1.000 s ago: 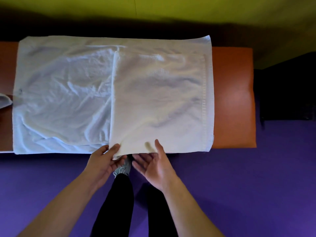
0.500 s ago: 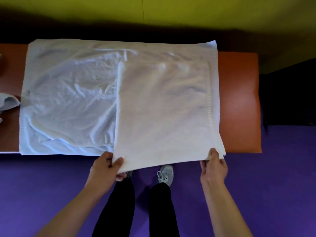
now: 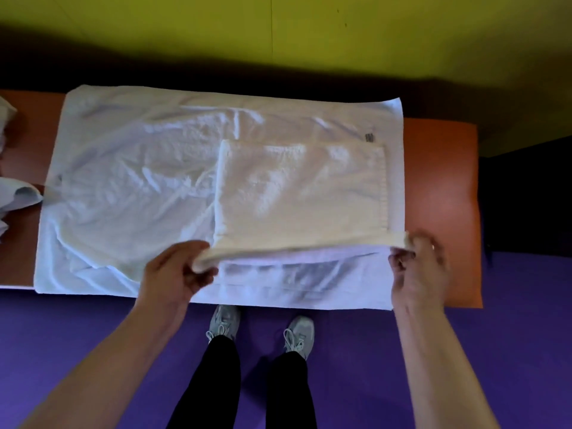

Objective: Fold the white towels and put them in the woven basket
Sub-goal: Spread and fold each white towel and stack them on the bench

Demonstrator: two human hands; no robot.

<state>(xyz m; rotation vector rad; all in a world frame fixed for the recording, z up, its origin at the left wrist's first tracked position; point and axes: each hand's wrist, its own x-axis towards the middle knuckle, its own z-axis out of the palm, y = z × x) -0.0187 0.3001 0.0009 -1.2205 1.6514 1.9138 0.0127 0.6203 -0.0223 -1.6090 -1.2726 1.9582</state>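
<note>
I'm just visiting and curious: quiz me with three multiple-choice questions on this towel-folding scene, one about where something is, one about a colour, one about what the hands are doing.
1. Where does the cream towel lie?
A. on the floor
B. on the larger white towel spread over the orange table
C. in a basket

2. What colour is the floor?
A. purple
B. green
C. grey

3. What are the two hands doing?
A. resting flat on the table
B. hanging idle
C. each gripping a near corner of the cream towel

Answers:
1 B, the white towel shows all around it.
2 A, purple mat under the shoes.
3 C, the left hand and right hand curl round the lifted near edge.
</note>
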